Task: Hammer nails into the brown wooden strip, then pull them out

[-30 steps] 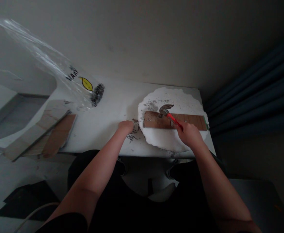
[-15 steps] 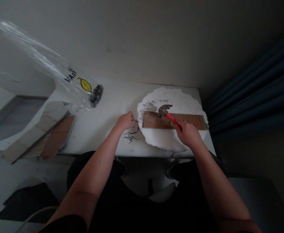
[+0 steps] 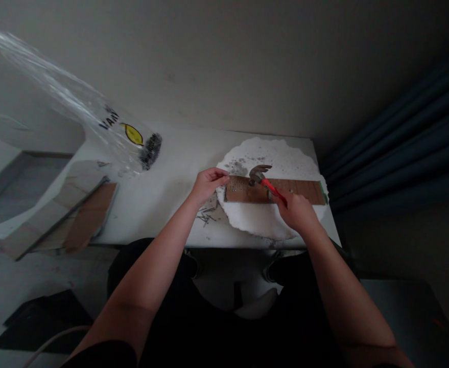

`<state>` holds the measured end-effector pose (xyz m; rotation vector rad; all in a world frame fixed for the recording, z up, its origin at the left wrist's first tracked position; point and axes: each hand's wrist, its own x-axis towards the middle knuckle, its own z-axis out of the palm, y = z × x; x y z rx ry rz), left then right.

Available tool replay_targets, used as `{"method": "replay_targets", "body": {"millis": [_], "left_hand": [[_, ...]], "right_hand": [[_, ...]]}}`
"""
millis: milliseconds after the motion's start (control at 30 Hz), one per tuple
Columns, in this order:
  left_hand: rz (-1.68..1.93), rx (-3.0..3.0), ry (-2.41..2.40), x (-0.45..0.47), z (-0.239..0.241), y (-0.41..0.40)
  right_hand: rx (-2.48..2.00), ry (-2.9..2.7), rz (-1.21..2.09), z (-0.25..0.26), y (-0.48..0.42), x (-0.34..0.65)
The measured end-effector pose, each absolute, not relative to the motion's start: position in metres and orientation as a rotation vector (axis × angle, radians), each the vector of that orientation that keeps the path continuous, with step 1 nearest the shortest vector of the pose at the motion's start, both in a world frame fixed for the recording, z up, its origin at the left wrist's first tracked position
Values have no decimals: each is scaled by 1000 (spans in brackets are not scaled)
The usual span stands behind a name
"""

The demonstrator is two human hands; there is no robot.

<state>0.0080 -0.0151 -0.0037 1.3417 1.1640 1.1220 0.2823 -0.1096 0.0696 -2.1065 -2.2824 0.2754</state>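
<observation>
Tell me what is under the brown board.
A white slab with a ragged edge shows along both long sides of the board, so it seems to lie beneath. Whatever is directly under is covered from view.

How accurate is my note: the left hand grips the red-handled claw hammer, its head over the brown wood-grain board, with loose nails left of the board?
Not quite: the head view shows the right hand gripping the red-handled claw hammer, not the left hand. The rest stands: the hammer's head is over the brown wood-grain board, with loose nails left of the board.
</observation>
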Motion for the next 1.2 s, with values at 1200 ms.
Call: {"method": "replay_targets", "body": {"millis": [1200], "left_hand": [[1078,1961,1124,26,-3,-32]], "right_hand": [[-2090,-2266,271,67,-109,284]]}}
